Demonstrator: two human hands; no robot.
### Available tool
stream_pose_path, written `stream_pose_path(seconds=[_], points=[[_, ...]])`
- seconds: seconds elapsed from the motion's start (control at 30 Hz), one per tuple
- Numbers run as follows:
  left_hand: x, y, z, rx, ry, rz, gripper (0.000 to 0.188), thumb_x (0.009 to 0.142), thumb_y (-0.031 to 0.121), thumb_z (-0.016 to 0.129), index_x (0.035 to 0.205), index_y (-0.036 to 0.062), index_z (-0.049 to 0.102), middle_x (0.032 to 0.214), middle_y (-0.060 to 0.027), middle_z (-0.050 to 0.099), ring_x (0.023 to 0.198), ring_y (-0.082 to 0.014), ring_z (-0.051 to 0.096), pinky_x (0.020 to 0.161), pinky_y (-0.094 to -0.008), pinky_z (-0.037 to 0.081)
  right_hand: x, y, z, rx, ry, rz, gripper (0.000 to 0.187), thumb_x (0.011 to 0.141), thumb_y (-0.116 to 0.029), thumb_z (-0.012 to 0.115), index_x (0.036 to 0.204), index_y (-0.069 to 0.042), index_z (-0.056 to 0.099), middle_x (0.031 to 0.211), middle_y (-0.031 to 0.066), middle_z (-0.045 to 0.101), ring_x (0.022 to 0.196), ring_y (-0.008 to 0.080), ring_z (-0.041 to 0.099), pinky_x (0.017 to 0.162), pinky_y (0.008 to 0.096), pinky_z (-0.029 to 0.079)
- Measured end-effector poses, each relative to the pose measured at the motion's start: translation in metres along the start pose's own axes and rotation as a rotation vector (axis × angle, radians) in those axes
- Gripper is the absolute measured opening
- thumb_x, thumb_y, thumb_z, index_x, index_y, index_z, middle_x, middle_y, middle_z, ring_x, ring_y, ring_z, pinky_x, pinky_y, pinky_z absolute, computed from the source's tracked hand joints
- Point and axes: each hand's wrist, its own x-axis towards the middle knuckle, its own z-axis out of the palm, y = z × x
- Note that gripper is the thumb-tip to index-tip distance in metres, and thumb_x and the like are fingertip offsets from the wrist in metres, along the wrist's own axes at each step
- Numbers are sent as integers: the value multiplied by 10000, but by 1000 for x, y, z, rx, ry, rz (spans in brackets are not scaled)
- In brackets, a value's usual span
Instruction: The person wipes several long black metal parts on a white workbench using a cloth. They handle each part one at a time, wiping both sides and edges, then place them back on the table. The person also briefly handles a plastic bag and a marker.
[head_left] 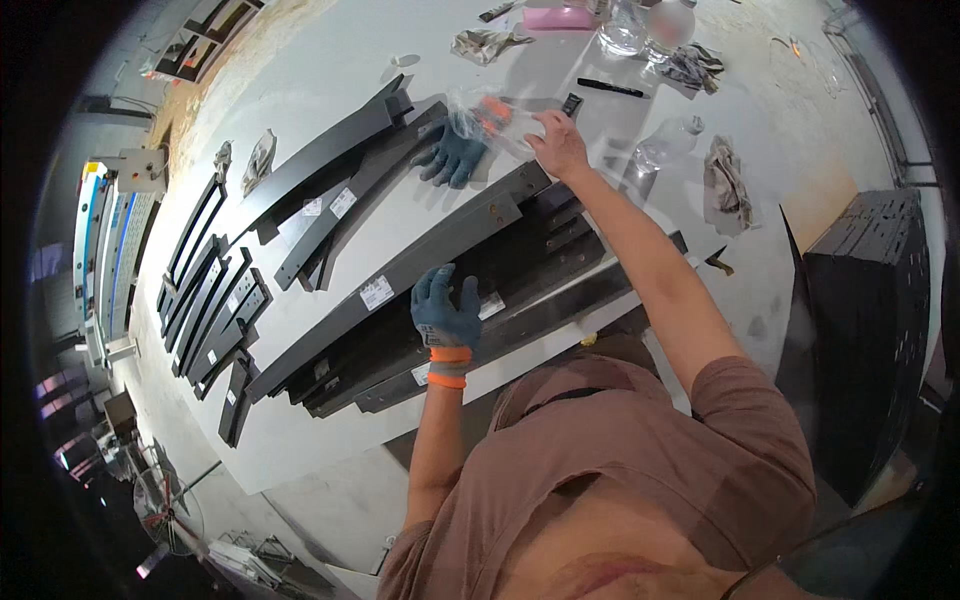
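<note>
Taking the left hand as the dial's hub, the person's brown shirt [600,460] is nearest, at 5 o'clock. The left hand [447,312], in a blue-grey glove with an orange cuff, is over a row of long dark metal bars [430,265] on the white table [745,290]. Its fingers are loosely spread, thumb apart, gripping nothing; whether it touches the bars, I cannot tell.

At 12 o'clock, past these bars, a loose glove [455,158] lies palm-side unclear, its orange cuff at a clear plastic bag [465,102]. The bare right hand [562,148], at 1 o'clock, reaches to the bag's right edge, fingers slightly curled; whether they pinch the plastic, I cannot tell.

Short bars [205,320] lie at 9 o'clock, and more long bars [325,165] between 10 and 11. A clear bottle [670,145] and a crumpled rag [727,185] are at 2. Farther out, a black marker [610,88] lies at 1, and a pink pouch [558,19] beyond, between 12 and 1.
</note>
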Motion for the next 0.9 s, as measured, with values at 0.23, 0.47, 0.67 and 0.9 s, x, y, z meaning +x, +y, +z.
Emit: stream_pose_path(seconds=[0.23,0.47,0.67,0.9], points=[[13,18,52,114,23,2,319,778,167,794,1049,48,674,1068,-147,675,1002,-348,638,875,-445,510,93,32,48,-78,-395,146,420,877,-340,670,1234,-121,642,1281,120,609,1231,324,548,1014,488,455],[35,33,71,193,63,-86,313,793,172,786,1051,42,667,1054,-150,673,990,-356,633,869,-444,506,131,51,37,124,-153,168,214,889,-227,659,994,-52,724,903,117,733,825,248,706,757,367,554],[99,44,98,-145,113,-339,420,906,253,728,1212,-15,624,1185,-183,650,1062,-265,643,950,-369,499,79,16,-1,934,-355,373,143,922,-99,664,990,23,692,828,27,674,720,102,634,656,268,531],[214,-8,86,-959,-53,-511,472,960,146,617,1404,32,505,1317,-83,565,1149,-186,545,990,-319,461,55,8,-79,1159,-1041,216,137,914,-92,702,1025,-12,694,852,13,666,781,95,605,723,271,503]])
